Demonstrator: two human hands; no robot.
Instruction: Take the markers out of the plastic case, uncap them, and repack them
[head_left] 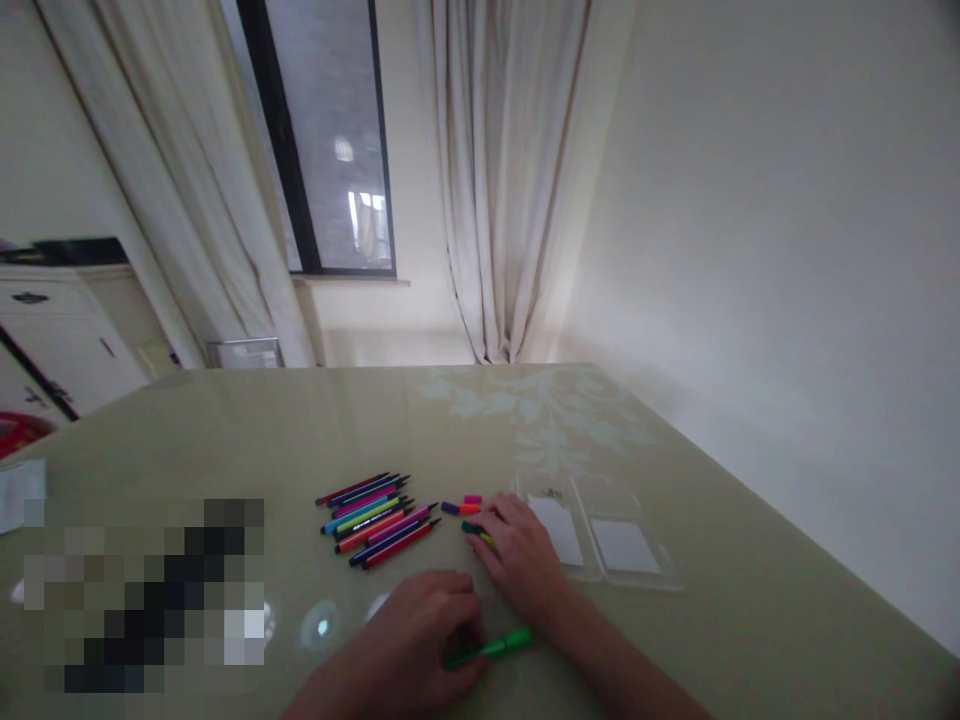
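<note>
My left hand is closed around a bright green marker low over the table, its green end pointing right. Further forward, my right hand rests on the tabletop with bent fingers around a dark green marker cap. A yellow cap shows partly beneath those fingers. Just beyond lie a pink cap, an orange cap and a dark blue cap. Left of them, several uncapped markers lie side by side, tips toward the upper right.
An opened clear plastic case with white paper inserts lies right of my right hand. The glossy green tabletop reaches to a wall on the right. A blurred-out patch covers the lower left. Curtains hang behind the table.
</note>
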